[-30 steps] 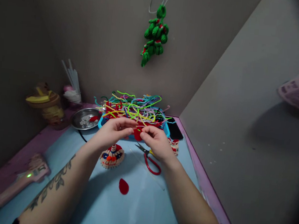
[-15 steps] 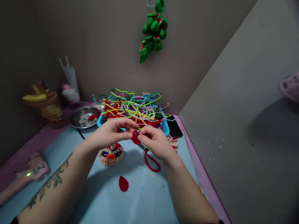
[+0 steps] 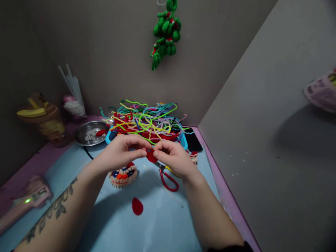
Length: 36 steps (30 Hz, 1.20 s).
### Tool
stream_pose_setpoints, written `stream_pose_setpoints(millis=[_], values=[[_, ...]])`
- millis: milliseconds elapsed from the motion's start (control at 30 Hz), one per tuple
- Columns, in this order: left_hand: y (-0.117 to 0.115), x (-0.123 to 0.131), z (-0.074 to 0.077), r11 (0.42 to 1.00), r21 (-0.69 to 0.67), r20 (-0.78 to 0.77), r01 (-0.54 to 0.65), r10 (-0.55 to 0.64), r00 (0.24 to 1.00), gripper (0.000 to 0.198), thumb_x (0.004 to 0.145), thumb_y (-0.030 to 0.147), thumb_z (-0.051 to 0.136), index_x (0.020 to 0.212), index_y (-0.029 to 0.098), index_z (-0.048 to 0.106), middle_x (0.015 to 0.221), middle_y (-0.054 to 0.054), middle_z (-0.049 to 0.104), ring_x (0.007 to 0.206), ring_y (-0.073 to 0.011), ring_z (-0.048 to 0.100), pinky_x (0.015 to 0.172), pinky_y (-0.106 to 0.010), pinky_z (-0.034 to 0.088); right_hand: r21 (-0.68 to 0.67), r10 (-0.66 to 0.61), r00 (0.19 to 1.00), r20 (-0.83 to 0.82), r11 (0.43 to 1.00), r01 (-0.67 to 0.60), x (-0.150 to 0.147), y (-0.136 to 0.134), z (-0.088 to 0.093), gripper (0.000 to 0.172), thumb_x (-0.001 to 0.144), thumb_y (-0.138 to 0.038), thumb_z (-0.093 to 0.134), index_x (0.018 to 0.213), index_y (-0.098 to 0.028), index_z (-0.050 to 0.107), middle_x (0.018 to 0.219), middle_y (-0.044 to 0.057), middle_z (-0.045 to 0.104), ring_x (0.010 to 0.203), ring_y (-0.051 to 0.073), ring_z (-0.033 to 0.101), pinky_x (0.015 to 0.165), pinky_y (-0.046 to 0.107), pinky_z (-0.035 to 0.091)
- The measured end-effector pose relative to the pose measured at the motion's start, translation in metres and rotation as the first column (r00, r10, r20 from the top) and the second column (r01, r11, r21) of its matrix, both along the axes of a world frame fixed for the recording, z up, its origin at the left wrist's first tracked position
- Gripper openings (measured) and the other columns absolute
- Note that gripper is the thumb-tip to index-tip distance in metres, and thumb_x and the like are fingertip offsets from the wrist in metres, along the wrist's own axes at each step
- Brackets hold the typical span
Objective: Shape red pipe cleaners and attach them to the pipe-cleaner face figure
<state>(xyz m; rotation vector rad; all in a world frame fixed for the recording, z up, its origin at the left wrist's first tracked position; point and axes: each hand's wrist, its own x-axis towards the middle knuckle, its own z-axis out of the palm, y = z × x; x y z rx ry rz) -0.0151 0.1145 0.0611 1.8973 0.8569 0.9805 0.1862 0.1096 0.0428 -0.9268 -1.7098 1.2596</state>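
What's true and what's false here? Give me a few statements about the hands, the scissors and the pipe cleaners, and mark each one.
1. The left hand and right hand together pinch a small red piece. True.
2. The red-handled scissors lie on the blue mat, near the right hand. True.
3. The left hand grips the red-handled scissors. False: no hand grips them.
4. A green ornament hangs above the pile of pipe cleaners. True.
5. The pile of pipe cleaners is all green. False: it has many colours.
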Motion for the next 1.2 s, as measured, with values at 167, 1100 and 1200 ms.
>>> stream_pose_setpoints(millis=[167,1100,1200], values=[[-0.003,0.005,0.004,0.967,0.25,-0.062,-0.06,0.078,0.995,0.007,0.08,0.02,0.065,0.083,0.019,0.071,0.08,-0.004,0.07,0.075,-0.0143,0.064,0.07,-0.026,0.05,-0.013,-0.012,0.999,-0.035,1.0,0.011,0.003,0.0,-0.001,0.012,0.078,-0.027,0.061,0.072,-0.017,0.058,0.062,-0.004,0.051,0.057,0.009,0.043,0.055,0.023,0.033],[-0.001,0.009,-0.003,0.984,0.177,0.041,-0.012,0.005,0.999,0.009,0.082,0.022,0.064,0.089,0.019,0.07,0.086,-0.005,0.069,0.078,-0.015,0.064,0.073,-0.027,0.052,-0.071,-0.003,0.994,-0.114,0.997,-0.005,0.003,-0.004,0.008,0.012,0.075,-0.028,0.063,0.073,-0.017,0.06,0.062,-0.003,0.055,0.058,0.01,0.048,0.056,0.023,0.035],[-0.001,0.009,-0.003,0.968,0.247,0.038,-0.03,0.021,0.999,0.009,0.082,0.023,0.065,0.088,0.02,0.071,0.084,-0.005,0.07,0.078,-0.0154,0.065,0.072,-0.027,0.052,-0.054,0.005,0.991,-0.133,0.998,-0.012,0.002,-0.004,0.008,0.012,0.075,-0.028,0.064,0.074,-0.017,0.06,0.064,-0.002,0.058,0.059,0.01,0.049,0.057,0.023,0.037]])
